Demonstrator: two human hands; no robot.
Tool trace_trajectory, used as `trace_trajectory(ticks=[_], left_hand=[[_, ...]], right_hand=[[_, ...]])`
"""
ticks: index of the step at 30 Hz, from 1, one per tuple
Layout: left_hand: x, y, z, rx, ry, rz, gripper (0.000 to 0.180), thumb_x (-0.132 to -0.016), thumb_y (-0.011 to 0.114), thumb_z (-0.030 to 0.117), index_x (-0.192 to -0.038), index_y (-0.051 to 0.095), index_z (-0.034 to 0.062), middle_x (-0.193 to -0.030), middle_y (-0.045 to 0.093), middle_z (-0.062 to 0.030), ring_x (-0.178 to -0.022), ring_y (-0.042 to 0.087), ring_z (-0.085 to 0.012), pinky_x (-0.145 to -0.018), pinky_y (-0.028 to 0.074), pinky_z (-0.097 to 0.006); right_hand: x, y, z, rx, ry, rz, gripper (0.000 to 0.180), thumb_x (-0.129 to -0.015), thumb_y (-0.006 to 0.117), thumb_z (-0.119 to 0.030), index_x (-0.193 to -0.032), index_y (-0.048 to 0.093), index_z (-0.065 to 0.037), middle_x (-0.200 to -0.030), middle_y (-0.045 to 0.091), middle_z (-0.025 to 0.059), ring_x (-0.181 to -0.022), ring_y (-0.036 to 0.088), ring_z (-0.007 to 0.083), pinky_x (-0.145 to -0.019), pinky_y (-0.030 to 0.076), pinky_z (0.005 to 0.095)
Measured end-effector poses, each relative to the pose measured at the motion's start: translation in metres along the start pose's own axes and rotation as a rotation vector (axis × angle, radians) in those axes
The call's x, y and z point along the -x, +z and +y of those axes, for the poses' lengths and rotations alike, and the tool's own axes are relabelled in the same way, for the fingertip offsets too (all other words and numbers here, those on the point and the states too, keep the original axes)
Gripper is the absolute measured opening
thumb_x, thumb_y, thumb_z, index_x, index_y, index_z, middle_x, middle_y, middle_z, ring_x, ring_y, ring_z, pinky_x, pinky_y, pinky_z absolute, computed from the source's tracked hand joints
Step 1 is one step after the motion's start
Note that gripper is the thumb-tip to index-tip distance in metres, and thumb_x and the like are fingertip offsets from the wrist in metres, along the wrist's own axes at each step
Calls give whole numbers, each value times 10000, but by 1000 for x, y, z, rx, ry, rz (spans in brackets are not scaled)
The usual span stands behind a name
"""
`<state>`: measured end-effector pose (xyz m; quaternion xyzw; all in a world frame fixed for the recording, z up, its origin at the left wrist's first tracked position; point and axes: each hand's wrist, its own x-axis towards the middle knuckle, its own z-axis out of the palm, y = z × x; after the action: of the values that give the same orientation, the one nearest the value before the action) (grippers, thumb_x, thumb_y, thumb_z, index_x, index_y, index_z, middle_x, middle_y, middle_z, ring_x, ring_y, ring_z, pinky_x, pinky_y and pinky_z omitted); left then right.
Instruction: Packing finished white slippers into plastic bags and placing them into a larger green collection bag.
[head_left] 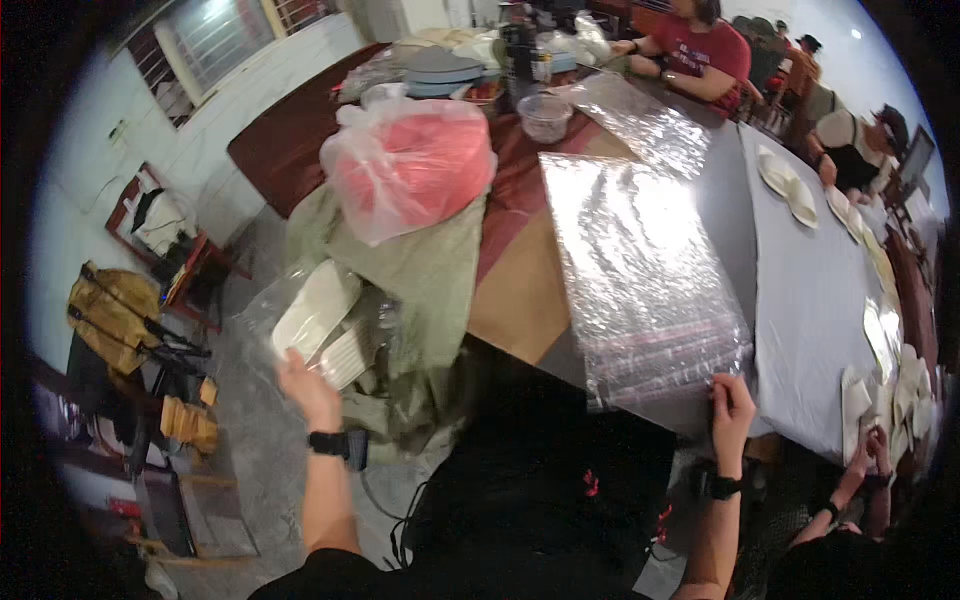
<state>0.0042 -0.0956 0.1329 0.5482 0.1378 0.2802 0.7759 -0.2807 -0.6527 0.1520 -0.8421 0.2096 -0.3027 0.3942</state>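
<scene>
Off the table's left front corner, my left hand point(310, 392) is closed on a clear plastic bag point(258, 318). Inside that bag show a smooth cream piece, rounded like a slipper sole point(318, 305), and a ribbed cream piece point(346, 356); their exact kind is unclear. My right hand point(733, 400) is pinched at the near right corner of a shiny clear plastic bag, the top one of a flat stack of clear bags point(640, 255) on the table. How many layers it grips cannot be made out.
A white translucent bag of red things point(410, 160) sits on green cloth point(440, 260). Behind it are a clear tub point(545, 118) and stacked grey-blue pieces point(440, 68). Along the right, co-workers sit by a grey-covered table point(800, 300) bearing cream slipper-shaped pieces point(788, 185). Chairs stand left.
</scene>
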Motion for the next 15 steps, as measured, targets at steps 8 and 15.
trace_trajectory(ticks=[8,15], left_hand=[[18,16,-149,-972,520,-673,607,-1005,563,68,-1572,350,25,-1651,291,-234,-1527,269,-411,-1232,254,-510],[20,-1,-263,-2134,-189,-1555,879,-1017,567,143,-1671,-5,277,-1744,12,-84,-1573,76,-445,-1166,152,-778]], right_hand=[[4,-8,4,35,28,5,86,-1009,569,27,-1036,649,46,-895,615,55,-820,567,142,-750,459,268],[10,-19,16,135,40,50,64,-1014,578,8,-1018,629,47,-896,611,65,-837,561,141,-765,459,269]])
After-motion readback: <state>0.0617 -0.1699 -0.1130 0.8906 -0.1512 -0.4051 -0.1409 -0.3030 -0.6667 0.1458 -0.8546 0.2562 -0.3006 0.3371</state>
